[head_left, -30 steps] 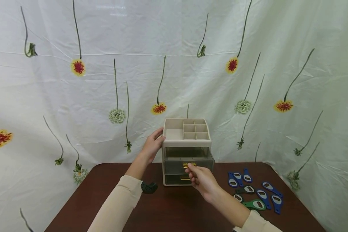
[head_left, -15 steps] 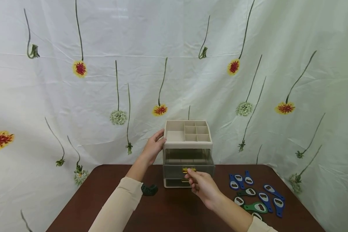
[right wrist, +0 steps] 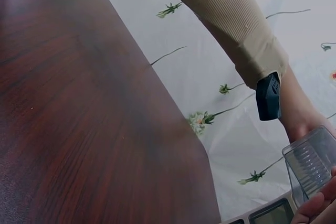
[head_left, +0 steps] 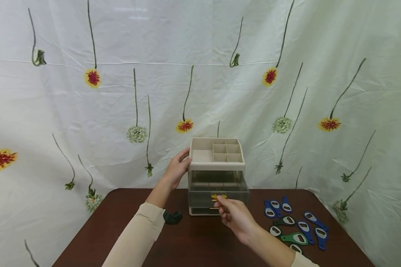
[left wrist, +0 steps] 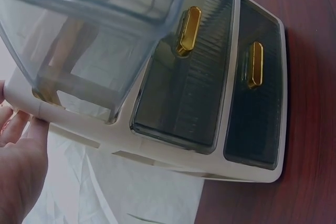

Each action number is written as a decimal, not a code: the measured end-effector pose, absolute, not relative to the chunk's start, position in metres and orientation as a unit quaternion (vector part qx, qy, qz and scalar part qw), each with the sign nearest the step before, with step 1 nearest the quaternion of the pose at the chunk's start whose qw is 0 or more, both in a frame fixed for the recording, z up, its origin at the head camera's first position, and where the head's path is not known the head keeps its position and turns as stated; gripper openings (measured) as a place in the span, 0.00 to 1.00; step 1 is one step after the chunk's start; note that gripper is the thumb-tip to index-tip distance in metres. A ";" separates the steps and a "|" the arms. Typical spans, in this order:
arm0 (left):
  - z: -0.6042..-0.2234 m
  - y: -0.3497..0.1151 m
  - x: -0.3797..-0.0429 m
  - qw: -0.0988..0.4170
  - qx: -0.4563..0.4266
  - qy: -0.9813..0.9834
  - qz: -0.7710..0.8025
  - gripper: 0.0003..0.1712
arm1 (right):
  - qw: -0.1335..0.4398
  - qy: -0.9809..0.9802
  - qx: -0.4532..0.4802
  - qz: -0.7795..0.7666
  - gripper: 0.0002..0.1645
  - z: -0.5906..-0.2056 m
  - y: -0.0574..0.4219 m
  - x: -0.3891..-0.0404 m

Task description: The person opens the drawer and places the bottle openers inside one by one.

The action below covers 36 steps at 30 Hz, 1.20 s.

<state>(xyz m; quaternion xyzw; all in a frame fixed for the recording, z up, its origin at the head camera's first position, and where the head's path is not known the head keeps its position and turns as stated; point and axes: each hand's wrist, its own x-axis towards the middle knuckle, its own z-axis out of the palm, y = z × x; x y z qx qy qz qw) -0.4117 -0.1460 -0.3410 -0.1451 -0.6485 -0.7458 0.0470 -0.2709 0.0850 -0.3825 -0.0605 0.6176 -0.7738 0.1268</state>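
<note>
Right hand (head_left: 236, 217), foremost: thumb and forefinger pinch the gold handle (head_left: 214, 197) of the top drawer (head_left: 200, 200); remaining fingers curled. To its right, blue, green and dark bottle openers (head_left: 293, 238) lie loose on the dark red-brown table (head_left: 183, 244). The top drawer, clear grey, stands drawn out toward the person; the middle drawer (left wrist: 184, 98) and bottom drawer (left wrist: 254, 119) sit closed, per the left wrist view. The cream organizer (head_left: 205, 165) stands upright near the table's far edge, compartments on top. Left hand (head_left: 176, 170): fingers extended, resting against the organizer's left side. Behind hangs a white flower-printed cloth (head_left: 207, 92).
</note>
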 end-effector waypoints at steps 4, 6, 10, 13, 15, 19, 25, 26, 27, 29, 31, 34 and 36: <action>-0.341 -0.146 -0.411 0.047 -0.142 -0.646 -0.748 0.33 | 0.136 0.614 -0.062 -0.775 0.18 -0.383 0.086 -0.269; -0.341 -0.146 -0.411 0.046 -0.142 -0.648 -0.747 0.33 | 0.137 0.613 -0.060 -0.776 0.18 -0.383 0.086 -0.268; -0.340 -0.146 -0.411 0.043 -0.143 -0.651 -0.744 0.33 | 0.139 0.615 -0.056 -0.774 0.18 -0.385 0.087 -0.267; -0.341 -0.146 -0.411 0.044 -0.143 -0.651 -0.744 0.33 | 0.147 0.616 -0.059 -0.771 0.18 -0.385 0.088 -0.266; -0.341 -0.146 -0.412 0.044 -0.143 -0.651 -0.744 0.33 | 0.157 0.618 -0.063 -0.768 0.18 -0.386 0.089 -0.266; -0.341 -0.147 -0.413 0.041 -0.144 -0.650 -0.745 0.33 | 0.178 0.627 -0.074 -0.755 0.19 -0.385 0.093 -0.263; -0.340 -0.147 -0.411 0.043 -0.144 -0.650 -0.745 0.33 | 0.186 0.643 -0.108 -0.735 0.19 -0.376 0.101 -0.259; -0.340 -0.147 -0.411 0.043 -0.143 -0.650 -0.745 0.33 | 0.185 0.646 -0.115 -0.732 0.19 -0.374 0.102 -0.258; -0.340 -0.147 -0.410 0.042 -0.143 -0.651 -0.744 0.33 | 0.183 0.650 -0.121 -0.728 0.18 -0.372 0.104 -0.257; -0.339 -0.147 -0.410 0.040 -0.142 -0.652 -0.744 0.33 | 0.175 0.658 -0.132 -0.720 0.17 -0.367 0.107 -0.256; -0.338 -0.147 -0.409 0.038 -0.140 -0.654 -0.743 0.33 | 0.166 0.666 -0.144 -0.713 0.17 -0.361 0.111 -0.255; -0.338 -0.146 -0.409 0.036 -0.138 -0.655 -0.742 0.33 | 0.151 0.680 -0.166 -0.698 0.19 -0.351 0.118 -0.255; -0.338 -0.147 -0.410 0.035 -0.138 -0.655 -0.743 0.33 | 0.145 0.687 -0.182 -0.689 0.21 -0.343 0.124 -0.255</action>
